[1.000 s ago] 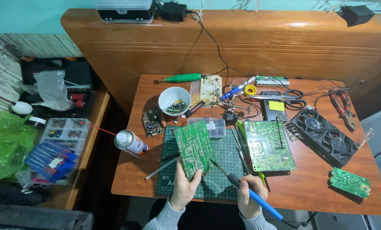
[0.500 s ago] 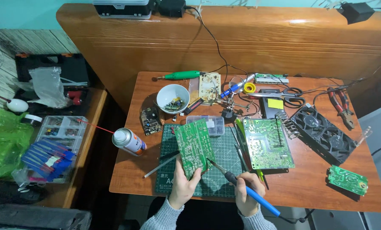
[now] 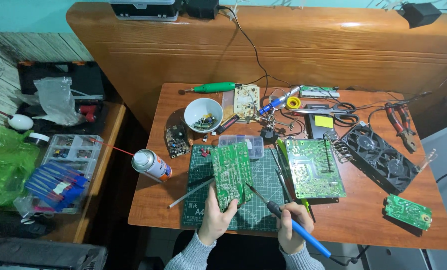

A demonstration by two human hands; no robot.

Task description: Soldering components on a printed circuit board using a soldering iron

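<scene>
My left hand grips the near end of a green circuit board and holds it tilted up over a dark green cutting mat. My right hand holds a soldering iron with a black grip and blue handle. The iron's metal tip points up-left and ends close to the board's right edge; whether they touch I cannot tell.
A larger green circuit board lies right of the mat, with a black double fan and a small green board beyond. A spray can stands at the left, a white bowl of parts behind. Pliers, scissors and cables crowd the back.
Both hands keep their hold on the board and the iron, in much the same place. The view has shifted slightly.
</scene>
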